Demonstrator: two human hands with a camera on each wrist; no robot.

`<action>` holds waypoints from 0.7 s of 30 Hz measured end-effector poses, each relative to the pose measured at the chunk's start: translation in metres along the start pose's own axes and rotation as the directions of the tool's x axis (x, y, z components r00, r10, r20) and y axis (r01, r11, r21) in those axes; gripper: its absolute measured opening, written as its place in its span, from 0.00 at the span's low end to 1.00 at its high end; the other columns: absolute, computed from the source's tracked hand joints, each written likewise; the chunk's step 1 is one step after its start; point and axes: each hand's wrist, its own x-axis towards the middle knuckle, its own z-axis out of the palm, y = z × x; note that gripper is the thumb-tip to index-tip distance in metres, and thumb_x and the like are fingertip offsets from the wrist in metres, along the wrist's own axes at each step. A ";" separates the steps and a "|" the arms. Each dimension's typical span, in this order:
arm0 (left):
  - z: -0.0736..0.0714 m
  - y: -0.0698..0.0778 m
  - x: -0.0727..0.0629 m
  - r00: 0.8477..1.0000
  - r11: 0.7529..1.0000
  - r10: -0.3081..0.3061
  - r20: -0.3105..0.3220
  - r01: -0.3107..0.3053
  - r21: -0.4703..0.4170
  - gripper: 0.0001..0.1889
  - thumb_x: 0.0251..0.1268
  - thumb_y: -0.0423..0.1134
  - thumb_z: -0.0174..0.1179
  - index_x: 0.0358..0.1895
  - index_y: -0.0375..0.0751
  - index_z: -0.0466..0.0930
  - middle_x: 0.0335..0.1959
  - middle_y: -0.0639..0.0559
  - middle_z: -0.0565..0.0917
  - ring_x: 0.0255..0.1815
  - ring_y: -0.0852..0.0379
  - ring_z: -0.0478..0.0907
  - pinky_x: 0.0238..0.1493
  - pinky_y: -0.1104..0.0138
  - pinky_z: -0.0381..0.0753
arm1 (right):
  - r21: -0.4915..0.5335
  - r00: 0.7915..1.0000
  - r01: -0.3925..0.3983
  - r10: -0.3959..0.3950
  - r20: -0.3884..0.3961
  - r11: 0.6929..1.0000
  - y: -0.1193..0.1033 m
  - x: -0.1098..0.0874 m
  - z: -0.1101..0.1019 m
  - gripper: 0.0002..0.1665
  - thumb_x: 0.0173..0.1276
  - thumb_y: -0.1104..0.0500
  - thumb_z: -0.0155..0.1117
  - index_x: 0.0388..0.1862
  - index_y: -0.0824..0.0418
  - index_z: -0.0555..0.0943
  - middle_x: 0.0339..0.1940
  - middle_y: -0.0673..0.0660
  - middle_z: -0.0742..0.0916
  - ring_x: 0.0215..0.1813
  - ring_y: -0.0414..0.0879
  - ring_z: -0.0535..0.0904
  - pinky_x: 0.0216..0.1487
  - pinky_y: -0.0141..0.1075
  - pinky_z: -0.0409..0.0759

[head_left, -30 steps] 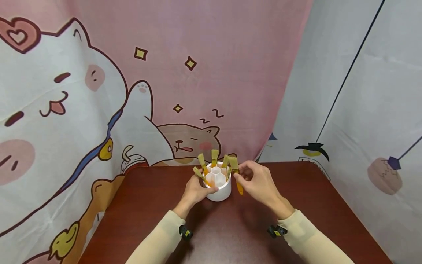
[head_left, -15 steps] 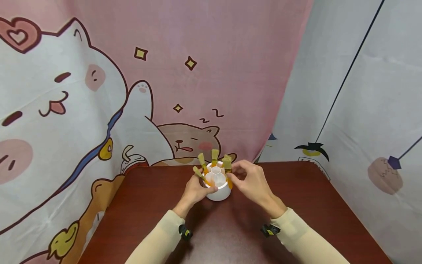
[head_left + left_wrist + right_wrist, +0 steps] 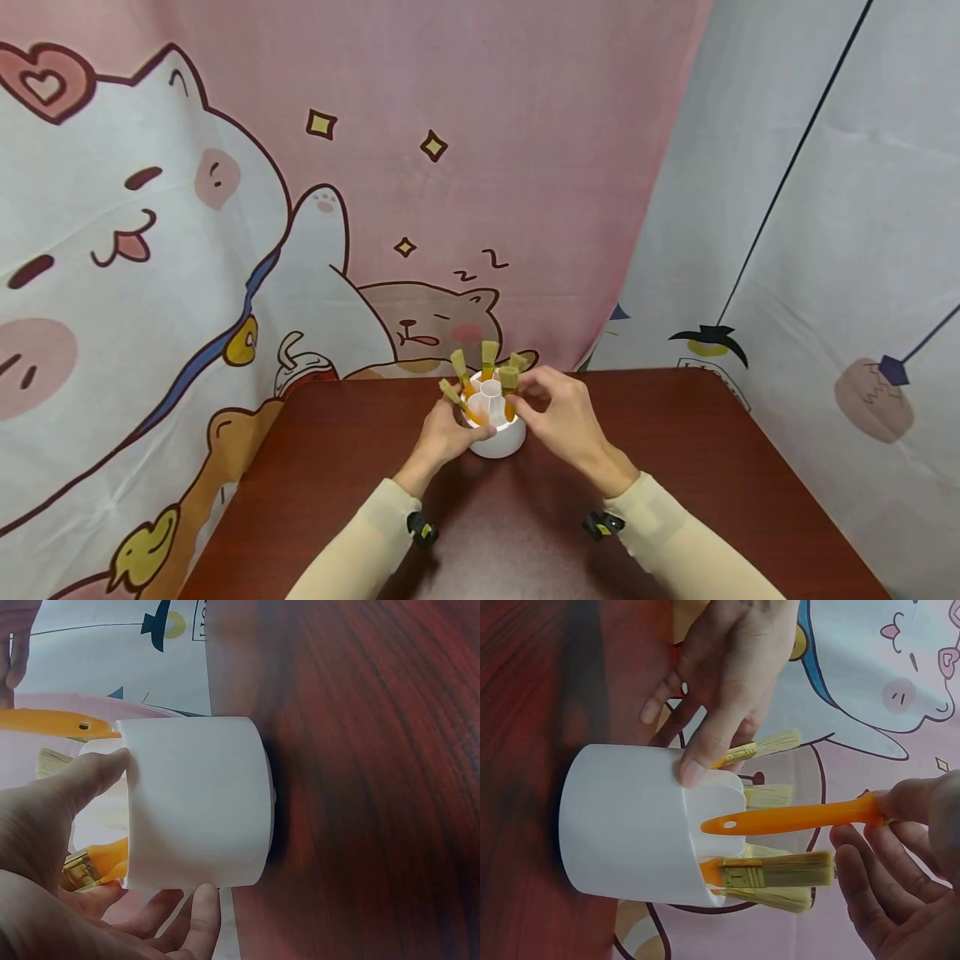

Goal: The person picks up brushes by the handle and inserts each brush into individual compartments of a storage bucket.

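A round white brush holder (image 3: 498, 443) with inner compartments stands upright on the table. My left hand (image 3: 444, 432) grips its side, the thumb over the rim (image 3: 126, 791). Between the thumb and fingers of my right hand (image 3: 562, 412) a paintbrush (image 3: 791, 817) is pinched, bristles up. The tip of its orange handle reaches the holder's opening at the right; how deep it goes I cannot tell. Several other brushes (image 3: 780, 871) with pale bristles lean out of the compartments around the back and sides. The held brush's bristles are behind my fingers in the right wrist view.
The dark red-brown table (image 3: 360, 500) runs out to both sides of the holder. Behind it hangs a cartoon-printed cloth (image 3: 525, 167), with another pale printed cloth (image 3: 810, 275) on the right. A small black device (image 3: 422, 529) sits at the left wrist.
My right hand has moved left with the paintbrush, from beside the holder to over its right-hand opening. My left hand stays on the holder, which has not moved.
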 end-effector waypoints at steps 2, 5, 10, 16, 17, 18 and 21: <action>0.000 0.000 0.000 1.000 1.000 0.002 -0.001 -0.002 -0.002 0.52 0.59 0.42 0.92 0.86 0.40 0.74 0.73 0.34 0.88 0.69 0.37 0.88 0.75 0.40 0.87 | -0.003 1.000 0.002 -0.002 -0.002 1.000 0.001 -0.001 0.002 0.12 0.69 0.66 0.88 0.44 0.56 0.91 0.39 0.50 0.94 0.39 0.41 0.93 0.42 0.41 0.94; -0.001 0.000 0.000 1.000 1.000 0.004 -0.001 -0.004 0.001 0.53 0.59 0.42 0.92 0.87 0.39 0.73 0.73 0.33 0.88 0.70 0.37 0.88 0.75 0.40 0.86 | -0.001 1.000 0.004 -0.004 -0.004 1.000 0.002 -0.002 0.005 0.12 0.69 0.66 0.88 0.44 0.56 0.92 0.40 0.51 0.95 0.39 0.42 0.93 0.42 0.44 0.95; -0.001 0.000 -0.001 1.000 1.000 0.006 0.004 -0.006 -0.002 0.53 0.60 0.42 0.91 0.87 0.39 0.72 0.75 0.33 0.86 0.72 0.36 0.87 0.77 0.39 0.86 | 0.010 1.000 0.013 -0.013 -0.003 1.000 0.004 -0.003 0.010 0.12 0.69 0.67 0.88 0.46 0.58 0.92 0.41 0.53 0.95 0.39 0.44 0.95 0.42 0.47 0.96; -0.001 -0.001 -0.002 1.000 1.000 0.002 0.003 -0.002 0.006 0.52 0.61 0.42 0.91 0.87 0.38 0.72 0.76 0.34 0.85 0.72 0.36 0.87 0.78 0.39 0.86 | 0.009 0.999 0.031 -0.031 -0.010 0.999 0.007 -0.005 0.013 0.12 0.69 0.68 0.88 0.47 0.58 0.93 0.41 0.52 0.95 0.41 0.45 0.96 0.43 0.44 0.96; -0.001 -0.001 -0.001 1.000 1.000 0.001 0.004 -0.001 0.009 0.52 0.62 0.43 0.91 0.87 0.39 0.72 0.76 0.34 0.85 0.72 0.36 0.87 0.78 0.40 0.86 | 0.007 0.999 0.035 -0.034 -0.012 0.999 0.008 -0.006 0.014 0.12 0.69 0.68 0.88 0.47 0.58 0.93 0.41 0.52 0.95 0.41 0.45 0.96 0.43 0.44 0.96; -0.001 0.000 -0.002 1.000 1.000 0.003 0.003 -0.003 0.009 0.52 0.62 0.43 0.91 0.87 0.39 0.72 0.76 0.34 0.86 0.72 0.37 0.87 0.77 0.40 0.86 | 0.007 0.999 0.040 -0.040 -0.015 0.999 0.008 -0.006 0.015 0.12 0.69 0.68 0.88 0.47 0.58 0.93 0.41 0.52 0.95 0.41 0.45 0.96 0.43 0.44 0.96; -0.001 0.000 -0.002 1.000 1.000 0.009 0.005 -0.009 0.007 0.52 0.61 0.43 0.91 0.87 0.39 0.72 0.75 0.34 0.86 0.71 0.37 0.87 0.77 0.39 0.86 | 0.006 0.998 0.056 -0.056 -0.023 0.998 0.010 -0.007 0.016 0.13 0.69 0.68 0.88 0.47 0.58 0.93 0.41 0.52 0.95 0.41 0.46 0.96 0.44 0.44 0.96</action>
